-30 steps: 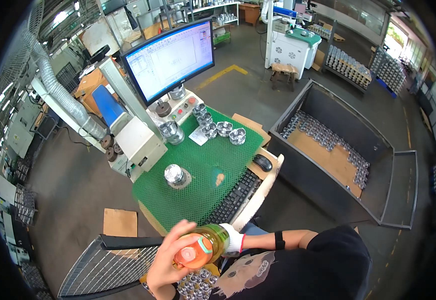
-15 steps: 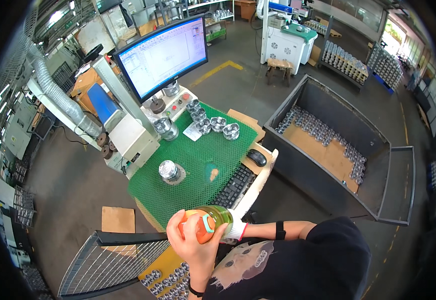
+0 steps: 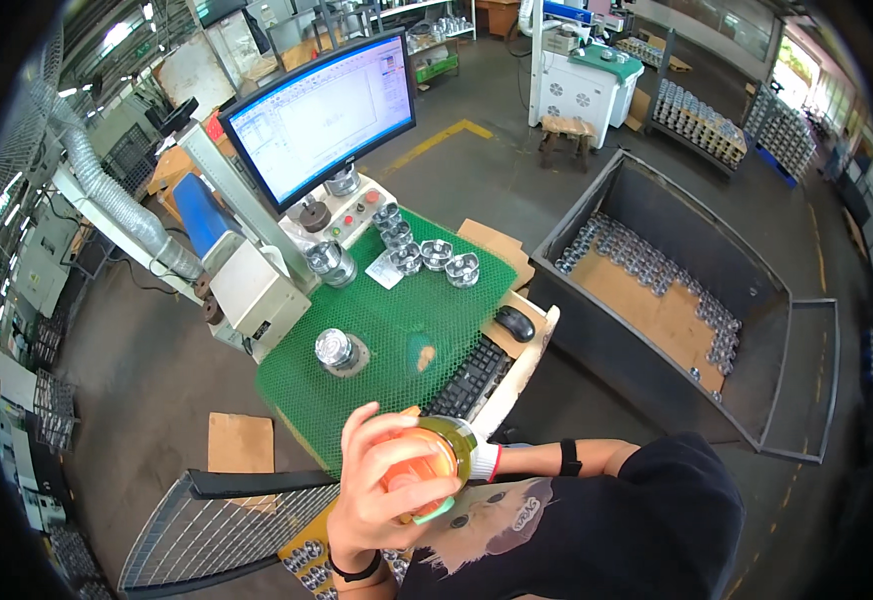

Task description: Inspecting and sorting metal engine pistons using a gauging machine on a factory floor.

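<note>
A green see-through bottle point(image 3: 456, 436) with an orange lid point(image 3: 434, 452) is held up in front of my chest, over the near edge of the green-matted bench. My bare left hand point(image 3: 371, 490) wraps its fingers around the orange lid, and a teal piece on the lid shows beneath them. My right hand point(image 3: 484, 462), in a white glove, is at the bottle's green body; its fingers are mostly hidden behind it. On the green mat point(image 3: 396, 330), a round silver metal part point(image 3: 334, 347) sits on a small round fixture.
Several silver parts point(image 3: 436, 254) stand at the mat's far side, near a monitor point(image 3: 321, 115). A keyboard point(image 3: 468, 378) and a mouse point(image 3: 514, 323) lie on the bench's right shelf. A dark metal bin point(image 3: 656, 390) stands to the right, a wire rack point(image 3: 216, 530) to the lower left.
My left hand has turned around the orange lid, its fingers shifting up and over. The lid's teal piece has moved from the upper right to the lower side. My right hand stays at the bottle.
</note>
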Available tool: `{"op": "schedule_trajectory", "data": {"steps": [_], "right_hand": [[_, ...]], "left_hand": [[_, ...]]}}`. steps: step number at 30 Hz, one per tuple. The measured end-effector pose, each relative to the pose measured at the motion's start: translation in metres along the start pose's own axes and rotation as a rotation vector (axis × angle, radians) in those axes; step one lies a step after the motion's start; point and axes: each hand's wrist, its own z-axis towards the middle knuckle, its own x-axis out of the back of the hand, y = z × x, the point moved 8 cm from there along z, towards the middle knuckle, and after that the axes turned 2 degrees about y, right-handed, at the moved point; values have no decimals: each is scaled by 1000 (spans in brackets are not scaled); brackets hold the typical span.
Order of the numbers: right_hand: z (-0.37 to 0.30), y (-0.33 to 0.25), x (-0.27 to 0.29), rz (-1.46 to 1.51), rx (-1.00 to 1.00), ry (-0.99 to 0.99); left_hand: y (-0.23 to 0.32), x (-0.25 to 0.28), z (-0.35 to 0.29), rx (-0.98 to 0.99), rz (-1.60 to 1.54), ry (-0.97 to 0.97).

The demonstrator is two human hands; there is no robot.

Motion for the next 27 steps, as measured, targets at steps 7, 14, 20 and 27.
{"op": "schedule_trajectory", "data": {"steps": [7, 14, 20, 27], "right_hand": [[2, 3, 15, 115, -68, -14], [-13, 38, 12, 579, -188, -57], [-16, 46, 2, 801, -243, -107], [-18, 50, -4, 860, -275, -123]], "left_hand": [[5, -18, -25, -141, 289, 174], [21, -30, -35, -289, 261, 190], [36, -32, -43, -414, 324, 120], [31, -48, -43, -419, 283, 126]]}}
